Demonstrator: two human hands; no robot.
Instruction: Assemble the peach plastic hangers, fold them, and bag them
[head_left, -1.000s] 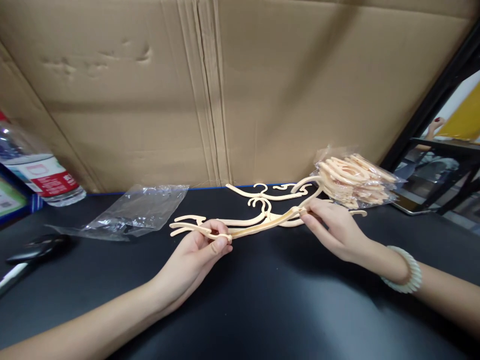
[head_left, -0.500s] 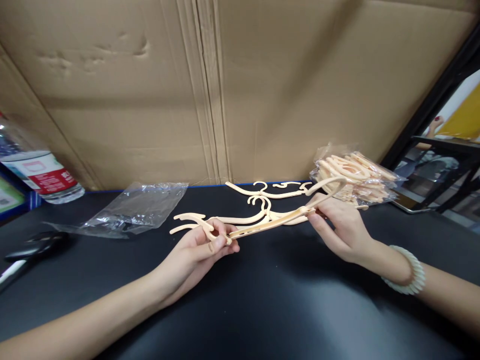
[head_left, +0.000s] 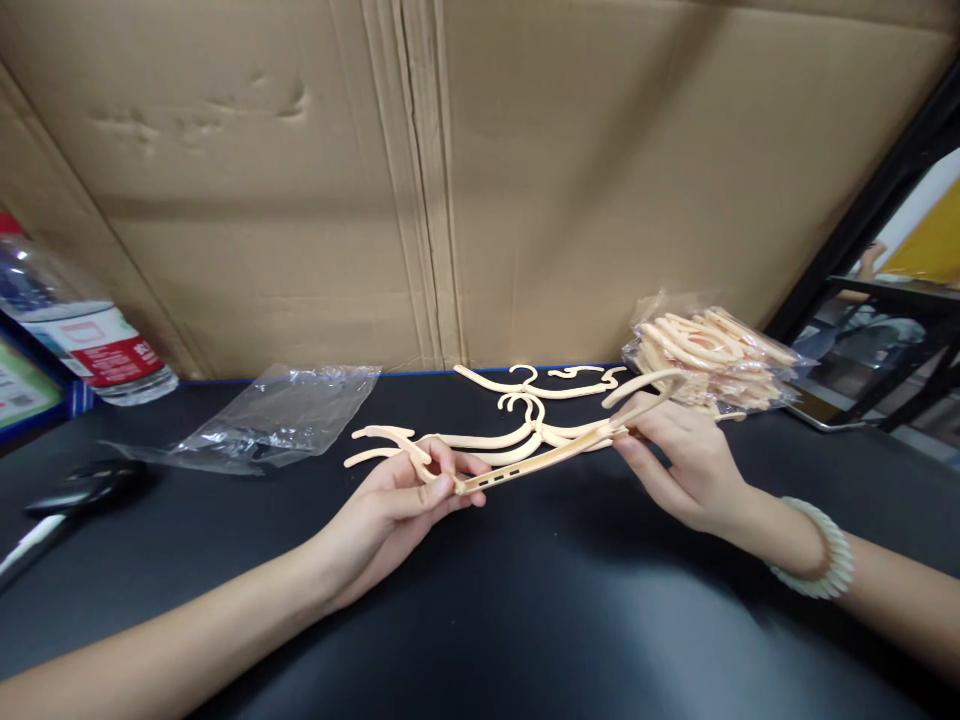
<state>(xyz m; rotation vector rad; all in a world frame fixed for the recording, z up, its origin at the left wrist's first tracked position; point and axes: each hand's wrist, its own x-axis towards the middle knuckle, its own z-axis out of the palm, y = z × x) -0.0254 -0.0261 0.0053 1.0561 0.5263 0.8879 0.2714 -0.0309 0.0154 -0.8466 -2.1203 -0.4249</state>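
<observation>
A cream plastic hanger [head_left: 540,456] stretches between both my hands just above the black table [head_left: 525,620]. My left hand [head_left: 409,500] pinches its left part between thumb and fingers, palm up. My right hand [head_left: 679,455] grips its right part near the curved hook end; a pale bead bracelet [head_left: 821,560] circles that wrist. Behind the held hanger, a few more cream hangers [head_left: 525,395] lie flat on the table.
A clear bag packed with cream hangers [head_left: 712,360] sits at the right rear. An empty clear plastic bag [head_left: 277,415] lies left of centre. A water bottle [head_left: 82,335] and a dark mouse [head_left: 82,485] are at the left. A cardboard wall [head_left: 450,180] closes the back.
The hanger's right end has lifted and its left part has swung lower and rightward in my left hand, showing small slots along its edge. Both hands kept their grip.
</observation>
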